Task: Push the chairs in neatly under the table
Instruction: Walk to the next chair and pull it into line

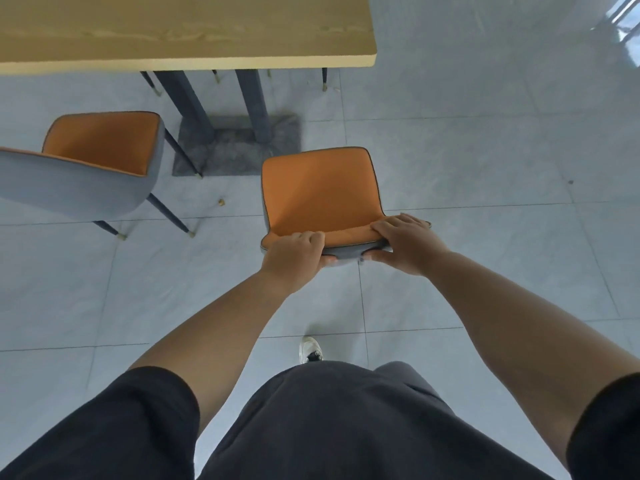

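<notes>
Views: one only, the head camera, so no second view overlaps it.
Position: worn on the person's head, above their own torso and arms.
Direction: forward and steeply down onto the tiled floor (485, 202).
Lens: wide-angle, straight edges bow toward the borders.
Near edge: dark shirt and a white shoe (310, 349).
Middle: both forearms reach away from the camera to a chair (320, 192).
Far edge: the table (187, 32) top, cut off by the frame.
Left: a second chair (97, 157), partly cropped.
</notes>
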